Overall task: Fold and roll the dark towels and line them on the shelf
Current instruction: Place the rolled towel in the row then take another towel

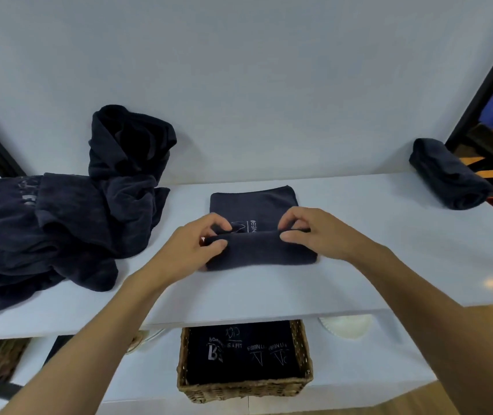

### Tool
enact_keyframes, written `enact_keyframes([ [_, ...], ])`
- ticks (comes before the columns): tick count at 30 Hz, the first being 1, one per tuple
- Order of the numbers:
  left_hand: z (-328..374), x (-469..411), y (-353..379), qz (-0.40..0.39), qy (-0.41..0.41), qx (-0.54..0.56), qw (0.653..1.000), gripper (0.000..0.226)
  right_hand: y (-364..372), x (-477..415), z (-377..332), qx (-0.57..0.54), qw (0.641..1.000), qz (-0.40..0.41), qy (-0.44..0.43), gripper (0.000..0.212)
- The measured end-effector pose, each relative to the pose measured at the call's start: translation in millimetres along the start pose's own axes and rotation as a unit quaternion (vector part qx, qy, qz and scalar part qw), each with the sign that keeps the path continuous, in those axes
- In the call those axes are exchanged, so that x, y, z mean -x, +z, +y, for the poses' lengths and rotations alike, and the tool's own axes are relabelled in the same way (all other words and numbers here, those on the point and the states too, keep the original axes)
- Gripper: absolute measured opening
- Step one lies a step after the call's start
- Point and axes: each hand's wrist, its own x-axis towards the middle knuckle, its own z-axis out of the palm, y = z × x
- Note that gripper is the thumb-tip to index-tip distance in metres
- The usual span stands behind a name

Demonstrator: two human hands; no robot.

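Left hand (192, 250) and right hand (314, 232) are gripping the rolled near edge of the folded towel (257, 223) lying on the shelf (359, 259); rolled towel (449, 175) is lying at right

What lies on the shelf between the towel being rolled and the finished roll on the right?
Nothing: the head view shows bare shelf between the half-rolled towel and the finished roll.

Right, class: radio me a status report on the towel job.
Left hand, right hand pinching folded towel, roll begun. One rolled towel far right. Loose pile left, not blocking.
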Motion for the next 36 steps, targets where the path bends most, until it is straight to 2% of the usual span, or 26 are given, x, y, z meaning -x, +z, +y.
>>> enact_keyframes([
  [2, -2, -4, 1, 0.039, 0.040, -0.098, 0.994, 0.015, 5, -7, 2, 0.096, 0.991, 0.071, -0.055, 0.006],
  [4, -4, -4, 3, 0.089, 0.079, -0.183, 0.976, 0.011, 11, -1, 6, 0.200, 0.957, 0.143, -0.155, 0.009],
  [5, -6, -3, 4, 0.111, 0.100, -0.213, 0.966, 0.009, 13, 5, 10, 0.227, 0.944, 0.144, -0.191, 0.013],
  [6, -9, -2, 6, 0.127, 0.130, -0.246, 0.952, 0.009, 15, 9, 13, 0.249, 0.939, 0.127, -0.202, 0.024],
  [8, -14, 1, 11, 0.128, 0.194, -0.328, 0.915, 0.029, 17, 12, 21, 0.289, 0.935, 0.084, -0.186, 0.042],
  [10, -18, 1, 16, 0.102, 0.213, -0.392, 0.889, 0.050, 17, 7, 21, 0.271, 0.947, 0.076, -0.154, 0.042],
  [11, -18, -1, 17, 0.095, 0.210, -0.405, 0.885, 0.054, 16, 3, 18, 0.231, 0.961, 0.071, -0.134, 0.037],
  [13, -14, -9, 14, 0.080, 0.192, -0.384, 0.900, 0.046, 8, -5, 12, 0.108, 0.990, 0.041, -0.077, 0.027],
  [16, -4, -18, 2, 0.030, 0.095, -0.215, 0.971, 0.021, -6, -17, 10, -0.058, 0.998, -0.016, -0.003, 0.015],
  [17, -1, -20, -2, 0.017, 0.050, -0.139, 0.989, 0.015, -9, -21, 10, -0.080, 0.996, -0.028, 0.011, 0.012],
  [19, 3, -27, -7, 0.000, -0.021, -0.030, 0.999, 0.013, -10, -30, 11, -0.086, 0.996, -0.029, 0.023, 0.009],
  [21, 0, -39, -10, -0.012, -0.048, 0.002, 0.999, 0.004, -8, -36, 13, -0.045, 0.999, 0.021, -0.012, 0.007],
  [23, -1, -47, -14, -0.027, -0.065, -0.002, 0.998, 0.007, -5, -36, 17, 0.057, 0.988, 0.101, -0.101, 0.011],
  [24, -3, -51, -15, -0.032, -0.074, -0.008, 0.997, 0.010, -4, -34, 18, 0.120, 0.975, 0.117, -0.145, 0.020],
  [25, -4, -55, -15, -0.030, -0.079, -0.016, 0.996, 0.012, -3, -32, 19, 0.173, 0.964, 0.112, -0.170, 0.031],
  [27, -3, -60, -13, -0.003, -0.073, -0.062, 0.995, 0.014, 0, -31, 22, 0.221, 0.958, 0.082, -0.165, 0.045],
  [29, 2, -62, -8, 0.071, -0.041, -0.119, 0.990, 0.014, -3, -37, 22, 0.190, 0.970, 0.074, -0.135, 0.037],
  [31, 4, -59, -2, 0.139, 0.026, -0.196, 0.971, 0.018, -10, -48, 20, 0.102, 0.989, 0.052, -0.093, 0.026],
  [33, 3, -54, 4, 0.141, 0.067, -0.257, 0.954, 0.034, -16, -61, 20, 0.027, 0.998, 0.025, -0.054, 0.019],
  [36, -1, -57, 5, 0.118, 0.043, -0.275, 0.953, 0.046, -18, -78, 24, -0.022, 1.000, 0.000, -0.009, 0.012],
])
